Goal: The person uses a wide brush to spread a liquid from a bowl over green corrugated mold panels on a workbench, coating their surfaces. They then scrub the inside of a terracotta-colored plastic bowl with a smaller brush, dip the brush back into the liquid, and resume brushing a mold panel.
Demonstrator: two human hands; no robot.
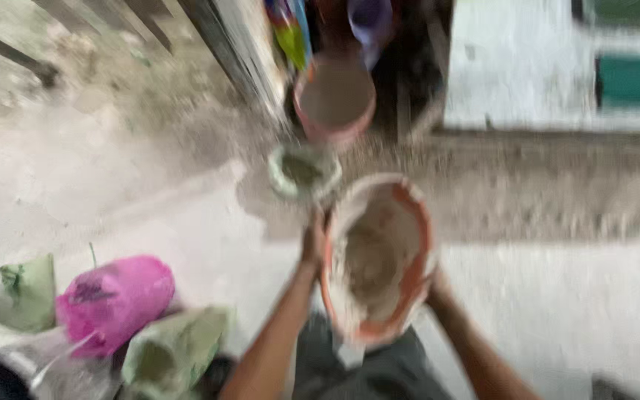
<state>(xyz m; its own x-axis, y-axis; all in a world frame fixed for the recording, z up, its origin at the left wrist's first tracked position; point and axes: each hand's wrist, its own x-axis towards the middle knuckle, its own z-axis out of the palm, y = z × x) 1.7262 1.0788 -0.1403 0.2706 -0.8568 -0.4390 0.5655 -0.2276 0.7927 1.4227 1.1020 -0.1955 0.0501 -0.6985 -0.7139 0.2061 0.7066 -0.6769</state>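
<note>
Pan (376,259) lengthwise away, tilted, between hands (312,244)

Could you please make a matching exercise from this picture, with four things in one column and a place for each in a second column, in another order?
Things:
1. orange bowl
2. pink bag
3. pinkish bucket
4. small greenish pot

Places:
A. on the ground at the lower left, between two pale green bags
B. farthest from the person, near the doorway
C. between the left hand and the right hand
D. on the ground just beyond the held bowl

Pairs: 1-C, 2-A, 3-B, 4-D
</note>
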